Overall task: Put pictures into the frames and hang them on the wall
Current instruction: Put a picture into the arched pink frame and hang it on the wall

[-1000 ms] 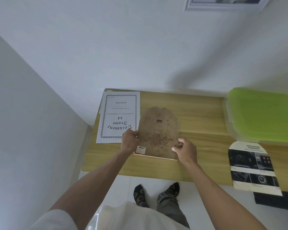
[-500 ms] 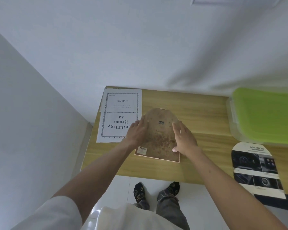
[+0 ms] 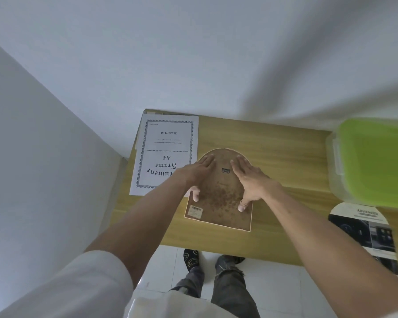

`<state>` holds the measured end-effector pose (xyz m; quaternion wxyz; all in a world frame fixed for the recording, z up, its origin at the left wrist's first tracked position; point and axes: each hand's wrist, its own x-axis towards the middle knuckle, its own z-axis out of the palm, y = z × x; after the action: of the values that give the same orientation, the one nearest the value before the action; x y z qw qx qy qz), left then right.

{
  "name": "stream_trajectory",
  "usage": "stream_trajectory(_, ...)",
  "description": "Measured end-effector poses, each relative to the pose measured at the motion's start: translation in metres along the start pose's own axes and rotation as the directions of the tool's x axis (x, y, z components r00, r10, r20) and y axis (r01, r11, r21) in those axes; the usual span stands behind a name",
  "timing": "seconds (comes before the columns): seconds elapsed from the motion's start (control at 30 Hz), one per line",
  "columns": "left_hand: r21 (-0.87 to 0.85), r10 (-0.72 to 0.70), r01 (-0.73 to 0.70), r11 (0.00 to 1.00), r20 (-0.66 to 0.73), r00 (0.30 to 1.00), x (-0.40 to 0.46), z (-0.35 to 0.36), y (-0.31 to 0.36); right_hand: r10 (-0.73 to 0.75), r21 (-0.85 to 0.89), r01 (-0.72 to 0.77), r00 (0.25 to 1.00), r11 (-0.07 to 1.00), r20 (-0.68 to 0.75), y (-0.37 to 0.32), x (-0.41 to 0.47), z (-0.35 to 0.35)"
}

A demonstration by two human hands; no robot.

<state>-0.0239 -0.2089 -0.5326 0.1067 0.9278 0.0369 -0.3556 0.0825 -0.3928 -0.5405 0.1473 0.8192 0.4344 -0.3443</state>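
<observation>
both hands lie flat, fingers straight, left hand (image 3: 197, 174) and right hand (image 3: 248, 180) pressing the frame's backing board (image 3: 218, 200) on the worktop (image 3: 285, 157); press evenly along the edges so it seats.

Soft, dim daylight; edges warped and blurred, faint wall shadows.

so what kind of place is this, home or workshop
Most likely a room in a home, not a workshop: plain white walls, a small wooden table pushed into the corner, a glossy tiled floor, and the person stands in socks.
</observation>
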Motion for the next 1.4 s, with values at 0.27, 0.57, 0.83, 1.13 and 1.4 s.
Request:
stream_trajectory(0.27, -0.062, -0.08, 0.075, 0.995, -0.089, 0.993, 0.002, 0.013, 0.017, 0.05, 0.084, -0.043, 0.995, 0.996, -0.088, -0.002, -0.01, 0.007)
stream_trajectory(0.57, -0.683, -0.41, 0.108, 0.723, -0.297, 0.863, -0.033, 0.055, 0.033, 0.535, 0.916, -0.055, 0.825, 0.398, -0.183, -0.026, -0.053, 0.066)
stream_trajectory(0.83, -0.853, -0.46, -0.122, 0.508, -0.388, 0.798, -0.068, 0.023, 0.037, 0.583, 0.981, 0.052, 0.81, -0.185, 0.067, -0.024, -0.071, 0.049)
stream_trajectory(1.13, -0.838, -0.386, -0.242, 0.49, -0.458, 0.801, -0.084, -0.039, 0.063, 0.65, 0.922, 0.384, 0.691, 0.039, -0.316, -0.026, -0.132, -0.016)
stream_trajectory(1.4, -0.838, -0.422, -0.527, 0.138, -0.531, 0.735, -0.131, -0.118, 0.139, 0.551, 0.651, 0.433, 0.348, 0.623, -0.758, -0.045, -0.175, -0.063)
